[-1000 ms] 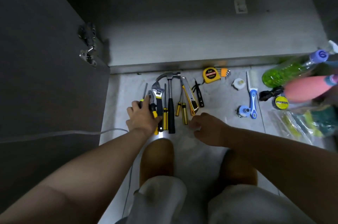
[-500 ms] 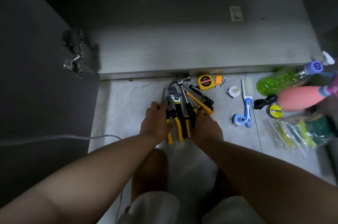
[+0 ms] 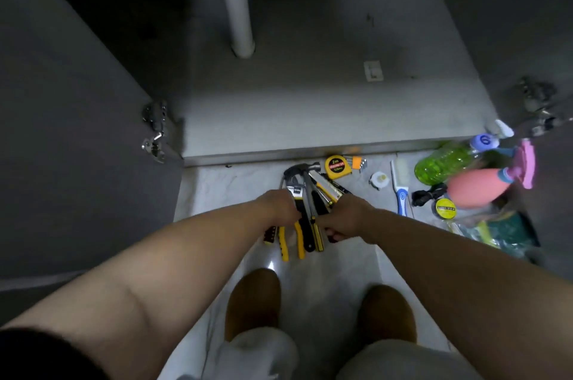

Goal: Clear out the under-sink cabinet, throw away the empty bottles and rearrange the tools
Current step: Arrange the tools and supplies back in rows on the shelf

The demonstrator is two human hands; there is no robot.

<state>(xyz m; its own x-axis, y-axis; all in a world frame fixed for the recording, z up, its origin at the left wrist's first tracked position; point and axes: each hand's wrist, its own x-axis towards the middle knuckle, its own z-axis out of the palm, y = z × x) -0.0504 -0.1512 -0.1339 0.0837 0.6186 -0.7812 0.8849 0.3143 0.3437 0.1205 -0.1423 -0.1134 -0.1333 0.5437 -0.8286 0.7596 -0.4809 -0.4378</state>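
Observation:
A bundle of black-and-yellow hand tools (image 3: 305, 209), with a hammer, a wrench, pliers and screwdrivers, is squeezed together over the tiled floor in front of the cabinet. My left hand (image 3: 277, 204) grips the bundle from the left and my right hand (image 3: 345, 217) grips it from the right. The handles stick out toward me below both hands. The open under-sink cabinet floor (image 3: 310, 107) lies just beyond, bare except for a white drain pipe (image 3: 235, 1).
A yellow tape measure (image 3: 336, 166) and hex keys (image 3: 359, 161) lie by the cabinet edge. To the right are a blue brush (image 3: 401, 193), a green bottle (image 3: 443, 162), a pink spray bottle (image 3: 477, 189) and bagged sponges (image 3: 502, 231). The cabinet door (image 3: 77, 131) stands open at left.
The tools lay side by side in a row; both hands have pushed them together and now clasp them as one bundle. My view has lifted toward the cabinet.

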